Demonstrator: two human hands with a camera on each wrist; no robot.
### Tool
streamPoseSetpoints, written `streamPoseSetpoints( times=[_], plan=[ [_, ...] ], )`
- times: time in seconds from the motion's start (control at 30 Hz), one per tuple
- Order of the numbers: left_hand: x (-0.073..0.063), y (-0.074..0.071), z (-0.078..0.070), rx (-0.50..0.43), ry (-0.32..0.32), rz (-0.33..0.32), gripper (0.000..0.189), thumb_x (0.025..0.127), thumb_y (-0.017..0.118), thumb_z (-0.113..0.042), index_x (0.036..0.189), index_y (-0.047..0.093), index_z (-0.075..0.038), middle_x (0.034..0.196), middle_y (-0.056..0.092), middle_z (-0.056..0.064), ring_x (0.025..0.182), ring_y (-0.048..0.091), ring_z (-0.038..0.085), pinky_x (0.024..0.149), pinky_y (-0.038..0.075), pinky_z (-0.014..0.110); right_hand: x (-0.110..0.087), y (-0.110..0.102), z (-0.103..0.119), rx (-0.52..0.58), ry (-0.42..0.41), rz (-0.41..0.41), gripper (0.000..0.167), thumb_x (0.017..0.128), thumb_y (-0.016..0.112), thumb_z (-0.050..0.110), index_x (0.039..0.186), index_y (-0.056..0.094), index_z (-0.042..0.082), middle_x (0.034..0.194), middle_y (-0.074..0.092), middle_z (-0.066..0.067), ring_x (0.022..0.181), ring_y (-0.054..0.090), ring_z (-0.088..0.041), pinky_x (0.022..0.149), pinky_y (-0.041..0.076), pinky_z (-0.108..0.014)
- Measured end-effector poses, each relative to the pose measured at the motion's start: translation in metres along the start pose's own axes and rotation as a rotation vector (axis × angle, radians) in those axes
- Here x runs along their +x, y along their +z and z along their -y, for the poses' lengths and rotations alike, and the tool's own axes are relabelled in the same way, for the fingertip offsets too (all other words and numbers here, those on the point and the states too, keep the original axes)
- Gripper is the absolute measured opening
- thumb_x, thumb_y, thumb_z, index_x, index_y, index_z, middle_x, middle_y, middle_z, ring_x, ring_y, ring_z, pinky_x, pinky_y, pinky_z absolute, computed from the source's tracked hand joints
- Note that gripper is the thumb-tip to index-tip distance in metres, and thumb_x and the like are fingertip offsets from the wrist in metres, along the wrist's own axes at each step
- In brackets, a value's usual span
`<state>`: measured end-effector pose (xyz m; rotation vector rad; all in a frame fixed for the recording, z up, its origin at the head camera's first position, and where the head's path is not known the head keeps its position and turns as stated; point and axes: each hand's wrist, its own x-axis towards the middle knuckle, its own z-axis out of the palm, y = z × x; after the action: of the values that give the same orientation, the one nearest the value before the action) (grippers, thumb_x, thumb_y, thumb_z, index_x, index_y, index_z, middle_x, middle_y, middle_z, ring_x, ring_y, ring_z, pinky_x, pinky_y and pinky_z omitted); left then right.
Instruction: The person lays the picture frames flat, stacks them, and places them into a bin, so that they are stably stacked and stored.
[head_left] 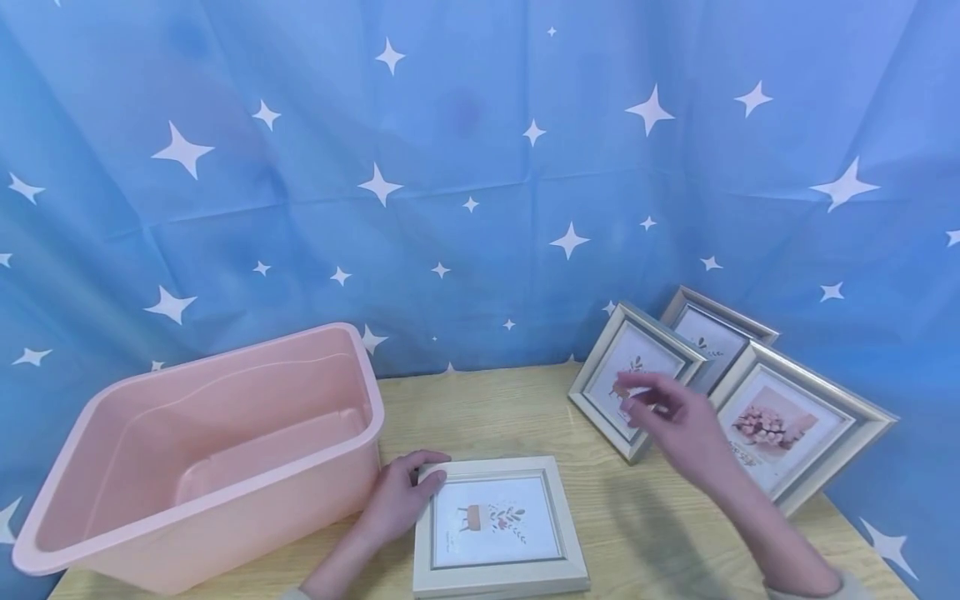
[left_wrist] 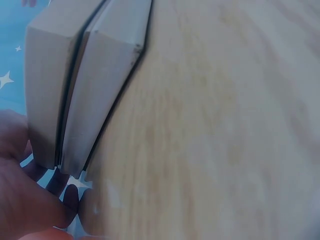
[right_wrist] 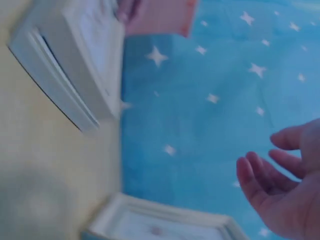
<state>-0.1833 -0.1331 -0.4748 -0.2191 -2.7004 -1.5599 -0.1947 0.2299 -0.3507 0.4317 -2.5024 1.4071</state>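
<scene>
Two pale picture frames [head_left: 502, 577] lie stacked on the table, the top one showing a chair-and-flowers print; their two layers [left_wrist: 75, 90] show edge-on in the left wrist view. My left hand [head_left: 402, 493] grips the stack's far left corner, the thumb over the top frame's border. Raised over the table at the right is my right hand [head_left: 678, 425], holding nothing, with fingers loosely bent. Behind it stands a silver-edged frame [head_left: 600, 392] with a similar print, which the hand partly covers in the head view.
A deep pink plastic tub [head_left: 300, 467] stands at the left, its inside bare. Two more upright frames stand at the right, one with a pink flower photo [head_left: 776, 425] and one farther back [head_left: 708, 329]. A blue star-printed curtain [head_left: 465, 125] hangs behind the wooden table [head_left: 480, 400].
</scene>
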Motion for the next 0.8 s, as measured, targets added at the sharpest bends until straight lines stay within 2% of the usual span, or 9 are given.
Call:
streamPoseSetpoints(
  times=[0.1,0.27,0.33,0.37,0.57,0.63,0.7,0.8],
  plan=[
    [0.0,0.0,0.0,-0.005,0.004,0.0,0.021,0.1,0.067,-0.014,0.12,0.075,-0.012,0.108,0.068,0.003,0.084,0.055,0.018,0.072,0.046,0.028,0.012,-0.02,0.003,-0.03,-0.062,-0.051,0.036,0.098,0.066,0.004,0.133,0.062,-0.001,0.12,0.068,-0.013,0.084,0.067,-0.006,0.073,0.058,-0.021],
    [-0.001,0.0,0.0,0.007,-0.001,-0.007,0.021,0.099,0.067,-0.014,0.119,0.075,-0.013,0.111,0.068,0.002,0.088,0.055,0.017,0.075,0.045,0.028,0.032,-0.044,-0.002,-0.072,-0.164,-0.129,0.038,0.096,0.067,-0.003,0.133,0.061,-0.004,0.119,0.064,0.013,0.093,0.065,0.001,0.078,0.055,-0.015],
    [-0.001,0.0,0.0,0.006,-0.004,-0.007,0.022,0.099,0.067,-0.014,0.119,0.075,-0.013,0.109,0.068,0.002,0.087,0.055,0.017,0.074,0.045,0.028,0.039,-0.05,-0.004,-0.085,-0.172,-0.157,0.038,0.096,0.067,-0.003,0.133,0.061,-0.006,0.119,0.062,0.017,0.098,0.062,0.003,0.082,0.053,-0.012],
    [-0.001,0.0,0.0,0.006,-0.005,-0.006,0.022,0.099,0.067,-0.014,0.119,0.075,-0.013,0.109,0.068,0.002,0.087,0.055,0.017,0.075,0.045,0.028,0.042,-0.053,-0.005,-0.094,-0.171,-0.17,0.038,0.096,0.067,-0.002,0.133,0.061,-0.006,0.119,0.063,0.016,0.099,0.062,0.004,0.083,0.051,-0.01],
    [0.001,0.0,0.001,0.01,0.009,-0.007,0.021,0.1,0.067,-0.015,0.12,0.075,-0.014,0.114,0.069,0.002,0.093,0.057,0.018,0.081,0.046,0.032,0.061,-0.062,-0.015,-0.127,-0.139,-0.213,0.039,0.097,0.069,0.005,0.134,0.061,-0.005,0.128,0.065,-0.019,0.098,0.06,0.007,0.081,0.05,-0.008],
    [0.001,0.001,0.001,0.005,0.008,-0.006,0.021,0.1,0.067,-0.015,0.12,0.075,-0.013,0.113,0.069,0.002,0.093,0.056,0.018,0.081,0.046,0.032,0.064,-0.062,-0.02,-0.158,-0.118,-0.215,0.04,0.098,0.07,0.01,0.135,0.062,-0.003,0.131,0.063,-0.023,0.099,0.06,0.005,0.08,0.05,-0.007],
    [0.001,0.001,0.002,0.002,0.004,-0.003,0.021,0.1,0.067,-0.015,0.12,0.075,-0.013,0.115,0.069,0.002,0.094,0.057,0.018,0.083,0.047,0.033,0.067,-0.061,-0.027,-0.2,-0.106,-0.211,0.042,0.098,0.07,0.012,0.137,0.061,-0.001,0.134,0.062,-0.023,0.104,0.064,-0.006,0.079,0.048,-0.006],
    [0.001,0.001,0.002,0.001,0.006,-0.002,0.022,0.1,0.067,-0.016,0.121,0.074,-0.013,0.117,0.069,0.003,0.097,0.058,0.019,0.086,0.047,0.036,0.073,-0.061,-0.037,-0.239,-0.088,-0.203,0.044,0.098,0.071,0.014,0.138,0.06,0.0,0.136,0.061,-0.024,0.113,0.066,-0.032,0.078,0.044,-0.003]
  ],
)
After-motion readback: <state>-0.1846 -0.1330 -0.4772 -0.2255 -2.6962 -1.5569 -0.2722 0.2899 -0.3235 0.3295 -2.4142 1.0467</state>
